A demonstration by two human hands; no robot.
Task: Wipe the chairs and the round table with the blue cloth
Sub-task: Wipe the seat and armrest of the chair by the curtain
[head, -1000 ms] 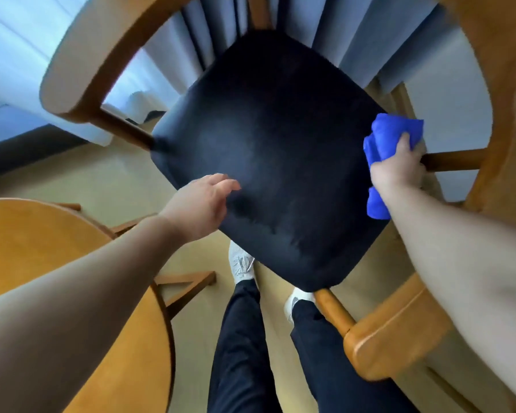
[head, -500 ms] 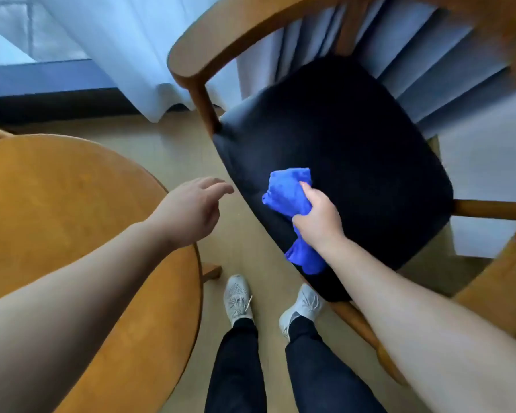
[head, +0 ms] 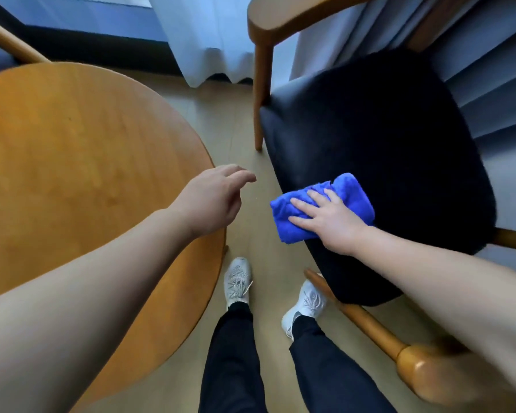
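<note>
Here the person stands between the round table and a wooden chair, with the right hand laid flat on the blue cloth, fingers spread and extended rather than curled, pinning the folded cloth against the near left edge of the chair's dark seat. The hand grips nothing; it presses down. The left hand hangs in the air over the gap between table and chair, its fingers loosely open and slightly bent, holding nothing and touching neither piece of furniture. The main risk looks to be the cloth's position: part of it overhangs the seat's edge, so a stroke carried further outward could push it off onto the floor, since only palm pressure keeps it in place. A flat palm may also let the folded layers bunch or slide under the hand, leaving streaks of seat unwiped. The chair is unbraced, so a firm push might shift it on the smooth floor. The table's top shows no cloth on it and appears still to be done, as do the chair's wooden arm and legs, which a seat-only pass would miss.
</note>
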